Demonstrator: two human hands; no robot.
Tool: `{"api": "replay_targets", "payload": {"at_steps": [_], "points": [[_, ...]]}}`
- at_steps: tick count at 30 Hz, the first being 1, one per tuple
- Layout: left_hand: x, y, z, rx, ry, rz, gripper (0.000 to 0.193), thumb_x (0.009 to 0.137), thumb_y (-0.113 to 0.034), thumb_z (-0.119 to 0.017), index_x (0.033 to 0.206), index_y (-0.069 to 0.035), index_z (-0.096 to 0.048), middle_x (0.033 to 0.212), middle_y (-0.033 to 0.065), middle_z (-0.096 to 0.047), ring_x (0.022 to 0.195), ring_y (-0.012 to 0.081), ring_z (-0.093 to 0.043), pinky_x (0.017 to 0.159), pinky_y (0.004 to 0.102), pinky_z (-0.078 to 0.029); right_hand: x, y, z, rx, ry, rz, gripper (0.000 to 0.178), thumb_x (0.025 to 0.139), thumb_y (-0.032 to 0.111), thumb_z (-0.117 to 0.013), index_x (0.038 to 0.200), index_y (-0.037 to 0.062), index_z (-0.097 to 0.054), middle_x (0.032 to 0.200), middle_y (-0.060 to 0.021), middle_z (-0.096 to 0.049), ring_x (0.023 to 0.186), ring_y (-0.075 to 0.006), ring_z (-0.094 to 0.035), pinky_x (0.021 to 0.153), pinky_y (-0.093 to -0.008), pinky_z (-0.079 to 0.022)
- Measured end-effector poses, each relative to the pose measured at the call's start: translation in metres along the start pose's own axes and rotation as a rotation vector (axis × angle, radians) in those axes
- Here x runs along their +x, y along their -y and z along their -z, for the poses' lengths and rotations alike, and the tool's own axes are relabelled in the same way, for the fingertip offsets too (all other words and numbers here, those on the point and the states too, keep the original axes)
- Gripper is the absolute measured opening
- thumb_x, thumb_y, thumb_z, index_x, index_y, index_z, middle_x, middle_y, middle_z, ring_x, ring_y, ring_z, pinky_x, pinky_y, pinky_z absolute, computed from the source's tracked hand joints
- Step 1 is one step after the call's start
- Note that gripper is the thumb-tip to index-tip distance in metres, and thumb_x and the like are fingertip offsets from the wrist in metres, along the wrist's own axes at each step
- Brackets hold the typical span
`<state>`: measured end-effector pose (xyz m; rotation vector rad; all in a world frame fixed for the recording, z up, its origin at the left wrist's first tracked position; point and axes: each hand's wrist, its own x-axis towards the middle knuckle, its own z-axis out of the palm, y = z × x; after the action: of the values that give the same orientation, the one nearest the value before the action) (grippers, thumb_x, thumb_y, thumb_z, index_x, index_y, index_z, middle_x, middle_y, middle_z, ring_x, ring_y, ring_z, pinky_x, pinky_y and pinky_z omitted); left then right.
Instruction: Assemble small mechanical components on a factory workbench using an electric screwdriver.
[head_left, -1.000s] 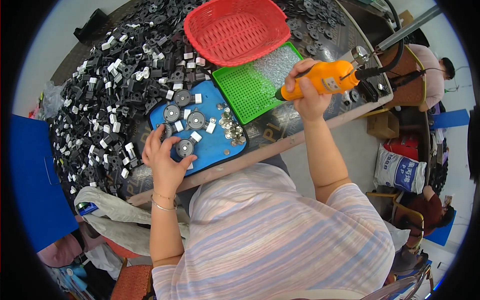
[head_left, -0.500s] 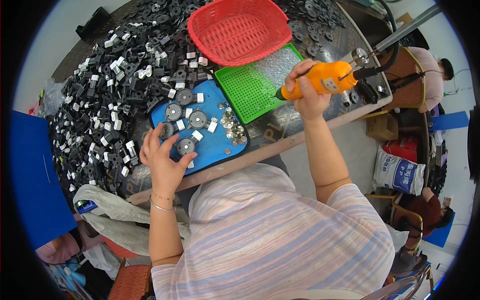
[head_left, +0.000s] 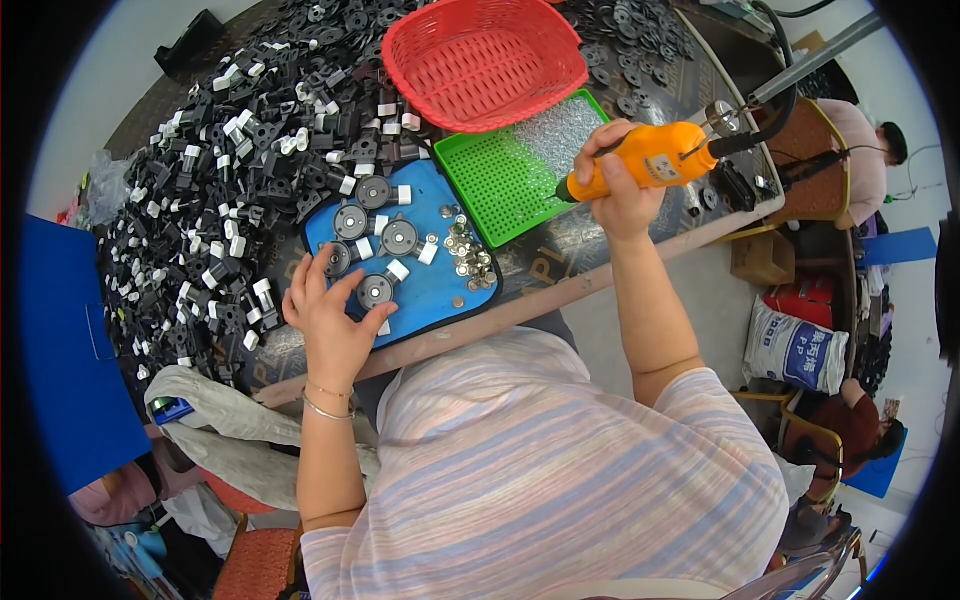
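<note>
My right hand (head_left: pixel 622 195) is wrapped round an orange electric screwdriver (head_left: pixel 655 160), held in the air over the table's front edge, its dark tip pointing left. My left hand (head_left: pixel 330 305) rests at the left edge of a blue mat (head_left: pixel 425 300), fingers apart and curved. Its fingertips reach one round black wheel-like part (head_left: pixel 337 259); thumb and forefinger curve around another round part (head_left: pixel 375 291) with a white tab. Three similar round parts (head_left: pixel 400 238) lie just beyond. Small silver metal caps (head_left: pixel 468 255) are heaped on the mat's right side.
A large heap of black parts with white tabs (head_left: pixel 235 160) covers the table's left. Behind the mat stand a green perforated tray (head_left: pixel 480 190) of small clear-looking pieces and a red basket (head_left: pixel 480 85). Black discs (head_left: pixel 630 40) lie at the far right. Other people sit to the right and lower left.
The mat, basket and tray appear very slightly further right in the picture. Both hands keep nearly the same pose, and the right one still grips the screwdriver.
</note>
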<state>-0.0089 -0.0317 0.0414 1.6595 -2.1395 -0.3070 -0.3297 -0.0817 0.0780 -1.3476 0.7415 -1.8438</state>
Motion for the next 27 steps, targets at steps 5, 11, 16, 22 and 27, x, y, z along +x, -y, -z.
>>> {"api": "replay_targets", "payload": {"at_steps": [5, 11, 16, 22, 27], "points": [[0.0001, -0.0006, 0.0006, 0.007, 0.0, -0.006, 0.05, 0.058, -0.038, -0.081, 0.097, -0.008, -0.068, 0.136, 0.009, -0.044, 0.13, 0.0318, -0.03, 0.102, 0.0509, -0.017, 0.0001, -0.0007, 0.0009, 0.016, -0.003, 0.007, 0.02, 0.081, 0.007, -0.061, 0.094, -0.0018, -0.049, 0.086, -0.0143, -0.052, 0.062, -0.0185, -0.053, 0.057, -0.0289, -0.046], [-0.0009, 0.0002, -0.0014, 0.007, 0.005, -0.002, 0.05, 0.057, -0.036, -0.082, 0.096, -0.008, -0.069, 0.136, 0.0087, -0.044, 0.13, 0.0313, -0.03, 0.102, 0.0501, -0.016, 0.0011, -0.0013, -0.0015, 0.061, -0.017, 0.004, 0.019, 0.081, 0.004, -0.062, 0.095, -0.0016, -0.051, 0.082, -0.0118, -0.055, 0.061, -0.0157, -0.055, 0.057, -0.0269, -0.047], [-0.0012, -0.002, -0.0005, 0.006, 0.007, 0.012, 0.049, 0.055, -0.033, -0.082, 0.095, -0.008, -0.069, 0.136, 0.0084, -0.044, 0.13, 0.0307, -0.031, 0.102, 0.0493, -0.017, 0.0041, -0.0007, -0.0027, 0.084, -0.034, 0.019, 0.018, 0.081, 0.002, -0.063, 0.095, -0.001, -0.052, 0.075, -0.0079, -0.057, 0.06, -0.0128, -0.056, 0.057, -0.0246, -0.047], [-0.0013, -0.0007, -0.0039, 0.001, -0.008, 0.006, 0.049, 0.055, -0.033, -0.083, 0.095, -0.008, -0.069, 0.135, 0.0083, -0.045, 0.13, 0.0307, -0.031, 0.102, 0.0491, -0.017, 0.0026, -0.0015, -0.0016, 0.082, 0.014, -0.012, 0.017, 0.08, -0.001, -0.061, 0.093, -0.0003, -0.051, 0.071, -0.007, -0.055, 0.059, -0.0128, -0.055, 0.055, -0.0247, -0.046], [-0.0035, 0.002, -0.0056, -0.004, -0.035, 0.0, 0.048, 0.055, -0.034, -0.083, 0.094, -0.009, -0.068, 0.135, 0.0082, -0.045, 0.129, 0.031, -0.032, 0.102, 0.0495, -0.017, 0.0051, 0.001, -0.0077, 0.063, -0.063, -0.027, 0.017, 0.08, -0.003, -0.06, 0.094, -0.0005, -0.051, 0.075, -0.0081, -0.056, 0.06, -0.0132, -0.055, 0.056, -0.0254, -0.046]]}}
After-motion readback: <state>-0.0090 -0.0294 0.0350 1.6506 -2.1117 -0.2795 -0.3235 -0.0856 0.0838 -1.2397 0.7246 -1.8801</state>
